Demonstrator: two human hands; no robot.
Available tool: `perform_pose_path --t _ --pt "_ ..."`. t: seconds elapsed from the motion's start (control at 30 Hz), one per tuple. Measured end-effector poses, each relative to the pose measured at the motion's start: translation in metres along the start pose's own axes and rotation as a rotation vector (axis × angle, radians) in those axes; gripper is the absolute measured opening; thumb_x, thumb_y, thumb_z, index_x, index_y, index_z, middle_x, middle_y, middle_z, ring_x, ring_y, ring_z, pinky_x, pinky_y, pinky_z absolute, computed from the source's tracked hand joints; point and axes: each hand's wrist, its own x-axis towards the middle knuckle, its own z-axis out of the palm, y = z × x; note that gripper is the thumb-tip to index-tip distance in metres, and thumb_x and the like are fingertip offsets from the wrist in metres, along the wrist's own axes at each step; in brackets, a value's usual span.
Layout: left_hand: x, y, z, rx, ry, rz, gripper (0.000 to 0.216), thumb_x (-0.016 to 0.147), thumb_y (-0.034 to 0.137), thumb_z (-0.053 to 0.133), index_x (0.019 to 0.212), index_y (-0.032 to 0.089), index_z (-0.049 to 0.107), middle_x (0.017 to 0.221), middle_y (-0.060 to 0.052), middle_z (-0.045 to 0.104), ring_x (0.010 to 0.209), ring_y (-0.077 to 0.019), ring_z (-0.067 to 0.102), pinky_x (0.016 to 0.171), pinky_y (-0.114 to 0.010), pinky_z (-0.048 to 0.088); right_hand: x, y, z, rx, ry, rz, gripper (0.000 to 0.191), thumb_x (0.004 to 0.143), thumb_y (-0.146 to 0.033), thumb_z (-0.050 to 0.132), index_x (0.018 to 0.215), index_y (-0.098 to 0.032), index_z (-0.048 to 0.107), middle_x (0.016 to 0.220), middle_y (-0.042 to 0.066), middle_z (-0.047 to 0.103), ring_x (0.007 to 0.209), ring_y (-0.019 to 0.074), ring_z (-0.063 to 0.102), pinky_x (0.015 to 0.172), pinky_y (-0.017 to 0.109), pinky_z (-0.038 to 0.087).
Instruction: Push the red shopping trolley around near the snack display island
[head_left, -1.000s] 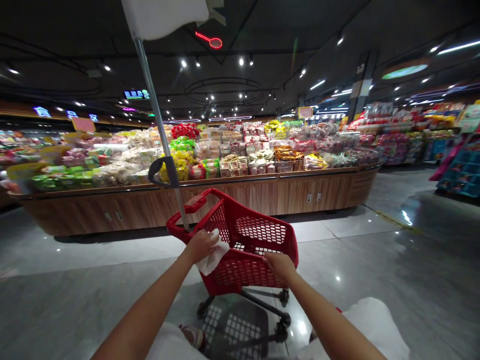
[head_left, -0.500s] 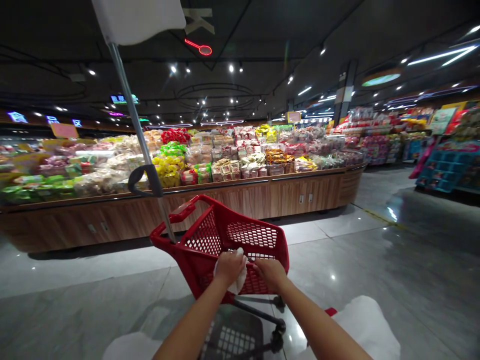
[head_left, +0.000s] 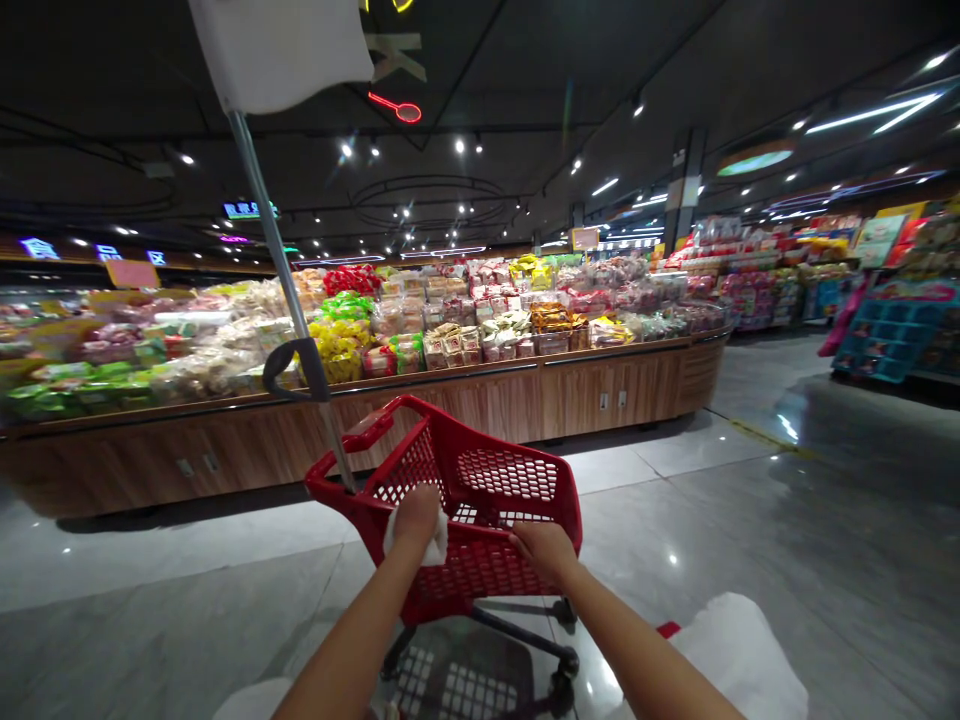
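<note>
A red plastic shopping cart (head_left: pixel 444 432) stands in front of me, its mesh basket turned side-on. My left hand (head_left: pixel 418 512) is closed around a white cloth (head_left: pixel 436 545), which lies against the near rim of the basket. My right hand (head_left: pixel 544 550) grips the same rim farther right, its fingers curled over the edge. A metal pole (head_left: pixel 264 210) with a dark looped grip (head_left: pixel 296 368) rises from the cart's handle end and carries a white panel (head_left: pixel 285 55).
Behind the cart runs a long wood-fronted display counter (head_left: pixel 495 405) heaped with packaged food. Grey tiled floor (head_left: pixel 720 520) extends to the right. A blue rack (head_left: pixel 889 325) stands at the far right, and something white (head_left: pixel 739 650) shows at bottom right.
My left hand has slid the cloth leftward along the near rim, away from my right hand. My right hand keeps its grip. The cart appears slightly lower and farther right in view.
</note>
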Motion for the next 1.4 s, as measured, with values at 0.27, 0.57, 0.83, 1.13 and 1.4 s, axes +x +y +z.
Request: perform_pose_path --t 0.27,0.57,0.83,1.13,1.4 --pt "-0.033 0.089 0.04 0.01 -0.004 0.315 0.034 0.097 0.032 0.04 0.091 0.014 0.069 0.093 -0.013 0.066 0.089 -0.0258 0.062 0.077 -0.037 0.046 -0.003 0.001 -0.001 -0.013 -0.018 -0.006 0.038 0.099 -0.044 0.031 0.098 -0.025 0.063 0.097 0.004 0.072 0.086 0.0193 0.065 0.068 0.025 0.035" --pt "-0.021 -0.062 -0.007 0.179 0.087 0.556 0.011 0.087 0.027 0.059 0.091 0.019 0.065 0.094 -0.008 0.064 0.089 -0.0243 0.059 0.083 -0.038 0.043 -0.001 0.007 0.0 -0.023 -0.022 -0.042 0.036 0.1 -0.042 0.031 0.095 -0.024 0.062 0.094 0.003 0.072 0.084 0.0187 0.066 0.065 0.026 0.032" --pt "-0.034 -0.001 0.019 0.076 0.044 0.421 0.017 0.086 0.035 0.062 0.093 0.019 0.067 0.1 -0.009 0.065 0.092 -0.0242 0.06 0.08 -0.036 0.044 -0.004 -0.003 0.002 -0.035 -0.012 0.001 0.035 0.1 -0.042 0.031 0.097 -0.025 0.062 0.094 0.004 0.072 0.085 0.0187 0.066 0.065 0.026 0.033" --pt "-0.032 0.052 0.029 0.114 -0.01 0.548 0.013 0.09 0.025 0.056 0.093 0.016 0.065 0.095 -0.01 0.063 0.088 -0.0232 0.06 0.073 -0.034 0.044 -0.002 0.012 -0.011 -0.028 -0.037 -0.054 0.035 0.099 -0.039 0.034 0.097 -0.023 0.065 0.094 0.004 0.072 0.082 0.0173 0.064 0.064 0.025 0.033" --pt "-0.025 -0.086 -0.033 0.201 0.104 0.473 0.016 0.087 0.032 0.06 0.096 0.019 0.065 0.105 -0.01 0.063 0.093 -0.0253 0.058 0.08 -0.037 0.042 0.0 0.014 -0.006 -0.006 -0.003 -0.062 0.034 0.099 -0.036 0.036 0.093 -0.022 0.066 0.089 0.004 0.072 0.078 0.0164 0.063 0.062 0.025 0.03"
